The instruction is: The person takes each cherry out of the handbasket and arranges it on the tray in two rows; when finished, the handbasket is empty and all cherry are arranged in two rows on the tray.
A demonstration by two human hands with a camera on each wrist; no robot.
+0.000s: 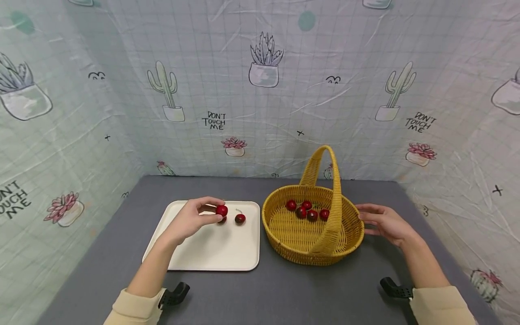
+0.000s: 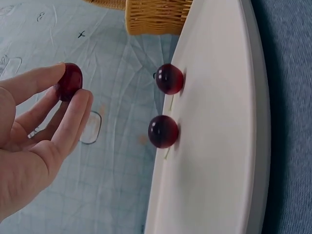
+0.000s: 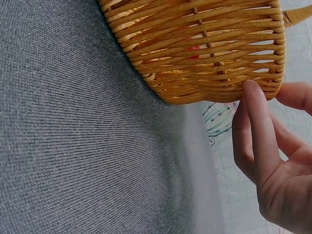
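My left hand (image 1: 195, 219) pinches a red cherry (image 1: 221, 211) between its fingertips, just above the white tray (image 1: 203, 253). Two more dark red cherries lie on that tray: one cherry (image 1: 240, 219) with a stem, and another (image 2: 163, 131) partly hidden by the held one in the head view. At the right end of the yellow wicker basket (image 1: 288, 253), my right hand (image 1: 386, 221) holds the rim. One fingertip (image 3: 252, 87) presses on the basket's outer wall in the right wrist view. Several cherries (image 1: 312, 215) rest inside the basket, near its back side.
The tray and basket stand side by side on a dark grey cloth surface (image 1: 227, 298). The basket's tall handle (image 1: 335, 203) arches over its right half. Behind and at both sides hangs a pale sheet (image 1: 284, 122) printed with potted plants. Each wrist wears a black strap mount.
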